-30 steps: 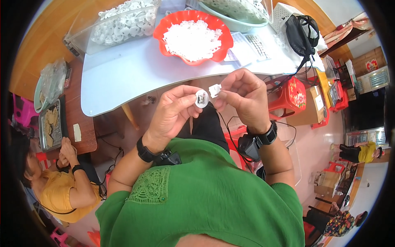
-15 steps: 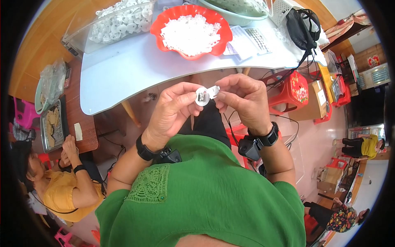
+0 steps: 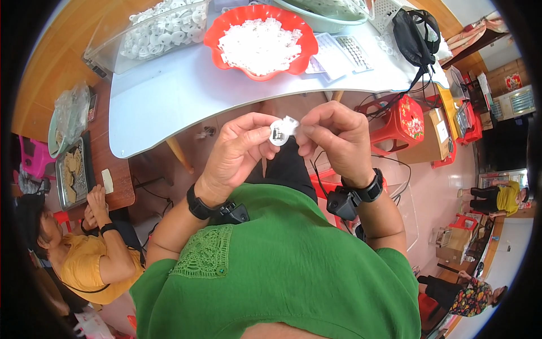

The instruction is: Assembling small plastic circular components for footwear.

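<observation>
Above my lap [image 3: 287, 170], just off the near edge of the pale table [image 3: 169, 93], my left hand [image 3: 234, 148] pinched a round white piece [image 3: 279, 133] between thumb and fingers, its dark-centred side turned up, likely so that I could see into it. Against its upper right rim stood a small white plastic tab [image 3: 291, 124]. My right hand [image 3: 339, 135] had thumb and fingertips drawn together just beside that tab; blur hid whether they gripped it. Farther up, the red bowl [image 3: 309, 50] of white parts [image 3: 259, 46] sat on the table, probably for easy reach by my 2 hands.
</observation>
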### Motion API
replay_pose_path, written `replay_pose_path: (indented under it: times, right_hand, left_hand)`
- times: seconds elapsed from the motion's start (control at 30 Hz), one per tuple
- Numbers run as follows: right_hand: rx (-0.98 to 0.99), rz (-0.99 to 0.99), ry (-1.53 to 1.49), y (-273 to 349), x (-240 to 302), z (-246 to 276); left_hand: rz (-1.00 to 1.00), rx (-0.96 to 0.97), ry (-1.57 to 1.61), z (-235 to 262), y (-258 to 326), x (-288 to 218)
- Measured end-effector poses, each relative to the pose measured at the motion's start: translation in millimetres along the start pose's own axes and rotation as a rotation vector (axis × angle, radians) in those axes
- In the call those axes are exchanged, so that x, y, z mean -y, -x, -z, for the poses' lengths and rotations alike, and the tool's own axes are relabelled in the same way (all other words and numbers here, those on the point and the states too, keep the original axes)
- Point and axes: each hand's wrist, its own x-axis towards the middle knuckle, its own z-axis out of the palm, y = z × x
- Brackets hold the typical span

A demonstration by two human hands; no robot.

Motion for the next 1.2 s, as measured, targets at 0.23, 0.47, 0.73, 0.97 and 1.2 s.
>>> replay_pose_path:
  times: [0.23, 0.47, 0.73, 0.97, 1.2]
  right_hand:
    - [-0.023, 0.043, 0.035, -4, -8, -6]
    - [-0.08, -0.141, 0.218, -16, -124, 34]
    - [-0.036, -0.393, 0.463, -20, -302, 60]
    - [-0.082, -0.612, 0.252, -7, -277, 88]
    - [-0.142, -0.564, 0.171, 23, -253, 79]
  left_hand:
    - [0.028, -0.008, 0.05, -1, -3, 6]
    - [0.001, -0.088, 0.113, 31, 0, 1]
    - [0.026, -0.176, -0.001, 50, 15, -4]
    - [0.0, -0.162, -0.02, 49, 12, -1]
    - [-0.019, -0.158, 0.082, 34, 14, -2]
